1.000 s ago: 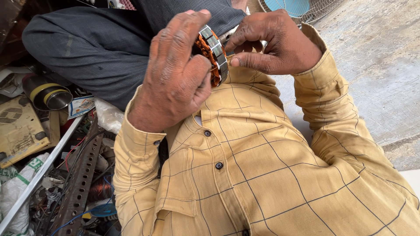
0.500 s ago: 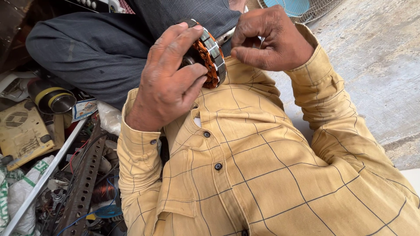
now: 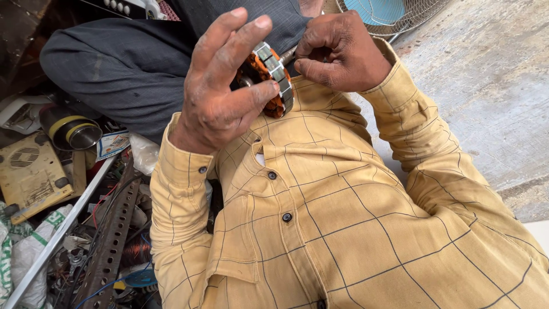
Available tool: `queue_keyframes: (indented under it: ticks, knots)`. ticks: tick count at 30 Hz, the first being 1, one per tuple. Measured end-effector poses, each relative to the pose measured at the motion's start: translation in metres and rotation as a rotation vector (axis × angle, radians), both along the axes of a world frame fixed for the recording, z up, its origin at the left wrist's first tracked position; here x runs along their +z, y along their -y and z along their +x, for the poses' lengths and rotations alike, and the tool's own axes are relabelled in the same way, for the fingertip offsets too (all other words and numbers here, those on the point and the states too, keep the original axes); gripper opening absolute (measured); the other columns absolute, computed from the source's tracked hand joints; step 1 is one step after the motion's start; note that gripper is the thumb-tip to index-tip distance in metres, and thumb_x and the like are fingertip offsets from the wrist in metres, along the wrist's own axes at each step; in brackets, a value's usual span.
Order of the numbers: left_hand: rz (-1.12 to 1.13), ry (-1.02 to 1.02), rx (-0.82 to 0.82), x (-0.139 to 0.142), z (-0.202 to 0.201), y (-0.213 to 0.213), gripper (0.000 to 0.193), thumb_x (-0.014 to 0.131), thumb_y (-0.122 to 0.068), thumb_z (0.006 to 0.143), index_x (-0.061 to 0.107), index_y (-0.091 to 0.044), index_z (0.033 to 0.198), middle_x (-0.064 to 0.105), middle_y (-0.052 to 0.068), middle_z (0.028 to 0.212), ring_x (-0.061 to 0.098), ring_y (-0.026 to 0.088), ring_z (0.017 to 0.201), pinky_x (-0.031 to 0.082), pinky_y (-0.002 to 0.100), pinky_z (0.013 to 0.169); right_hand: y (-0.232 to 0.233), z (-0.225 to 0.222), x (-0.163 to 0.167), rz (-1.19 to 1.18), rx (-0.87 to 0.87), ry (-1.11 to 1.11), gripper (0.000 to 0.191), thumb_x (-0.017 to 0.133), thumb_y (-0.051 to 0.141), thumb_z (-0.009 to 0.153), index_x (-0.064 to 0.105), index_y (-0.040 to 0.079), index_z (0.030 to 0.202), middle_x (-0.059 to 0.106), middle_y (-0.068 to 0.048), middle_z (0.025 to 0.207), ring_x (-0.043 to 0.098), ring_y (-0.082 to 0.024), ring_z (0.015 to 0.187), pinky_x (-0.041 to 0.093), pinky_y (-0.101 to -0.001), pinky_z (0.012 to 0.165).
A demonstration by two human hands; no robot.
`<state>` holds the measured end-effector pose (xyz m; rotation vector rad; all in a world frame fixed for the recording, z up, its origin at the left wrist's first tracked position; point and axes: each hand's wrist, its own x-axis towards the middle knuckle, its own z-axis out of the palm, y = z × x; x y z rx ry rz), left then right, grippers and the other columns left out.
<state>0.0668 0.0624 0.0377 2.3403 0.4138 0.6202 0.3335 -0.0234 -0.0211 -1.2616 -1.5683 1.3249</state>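
Your left hand [image 3: 220, 94] grasps the copper-wound motor stator [image 3: 271, 77] by its rim; your right hand [image 3: 342, 52], clenched, pinches something small at the stator's upper edge.

Free room and obstacles around the raised hands. The left hand [image 3: 220, 91] and right hand [image 3: 342, 52] meet at a ring-shaped motor stator [image 3: 273, 77], leaving no gap between them. Behind them a bent knee in dark trousers [image 3: 120, 66] blocks passage. To the left, clutter crowds the floor: a perforated metal bar [image 3: 111, 234], a yellow-banded canister [image 3: 71, 130] and a flat beige panel [image 3: 28, 171]. To the right, bare concrete floor [image 3: 492, 86] lies open up to the fan [image 3: 389, 14].
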Motion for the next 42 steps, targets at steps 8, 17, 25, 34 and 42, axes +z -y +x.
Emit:
queue_keyframes:
  ticks: [8, 17, 25, 34, 42]
  knots:
    - [-0.097, -0.17, -0.096, 0.014, 0.008, -0.016, 0.021, 0.088, -0.012, 0.084, 0.072, -0.009, 0.098, 0.057, 0.016, 0.143, 0.046, 0.044, 0.14, 0.036, 0.053, 0.117, 0.002, -0.005, -0.003, -0.002, -0.026, 0.056, 0.011, 0.079, 0.007, 0.092, 0.075, -0.002, 0.097, 0.06, -0.005, 0.079, 0.054, -0.011, 0.064, 0.043, -0.0263, 0.057]
    - [-0.182, -0.099, 0.216, -0.016, 0.007, 0.029, 0.116, 0.105, -0.038, 0.067, 0.036, -0.018, 0.158, 0.021, 0.019, 0.163, 0.031, 0.041, 0.153, 0.037, 0.049, 0.123, 0.002, -0.002, -0.018, -0.086, -0.27, 0.004, 0.017, 0.078, 0.009, 0.103, 0.069, -0.001, 0.112, 0.064, -0.003, 0.091, 0.059, -0.01, 0.079, 0.049, -0.0265, 0.07]
    - [-0.688, 0.491, 0.388, -0.022, 0.0, 0.055, 0.124, 0.099, -0.031, 0.073, 0.015, -0.019, 0.164, 0.019, 0.011, 0.165, 0.035, 0.026, 0.145, 0.04, 0.042, 0.12, -0.008, -0.049, 0.024, -0.361, -0.308, -0.931, 0.032, 0.053, 0.026, 0.112, 0.052, 0.004, 0.136, 0.071, -0.009, 0.125, 0.071, -0.018, 0.112, 0.059, -0.0314, 0.098]
    - [-0.211, 0.104, 0.473, -0.017, -0.022, 0.061, 0.085, 0.091, -0.052, 0.09, 0.048, -0.014, 0.153, 0.018, 0.018, 0.165, 0.028, 0.036, 0.156, 0.035, 0.045, 0.126, -0.028, -0.06, 0.068, 0.139, -0.198, -0.193, 0.032, 0.05, 0.021, 0.126, 0.065, -0.003, 0.111, 0.07, -0.007, 0.091, 0.061, -0.008, 0.076, 0.05, -0.0203, 0.07]
    - [-0.255, 0.013, 0.509, 0.004, -0.005, 0.063, 0.029, 0.09, -0.026, 0.09, 0.076, -0.004, 0.104, 0.043, 0.024, 0.156, 0.038, 0.045, 0.151, 0.033, 0.052, 0.129, -0.027, -0.063, 0.067, 0.165, -0.112, -0.07, 0.029, 0.054, 0.02, 0.125, 0.066, -0.003, 0.111, 0.072, -0.005, 0.092, 0.066, -0.007, 0.077, 0.052, -0.0206, 0.07]
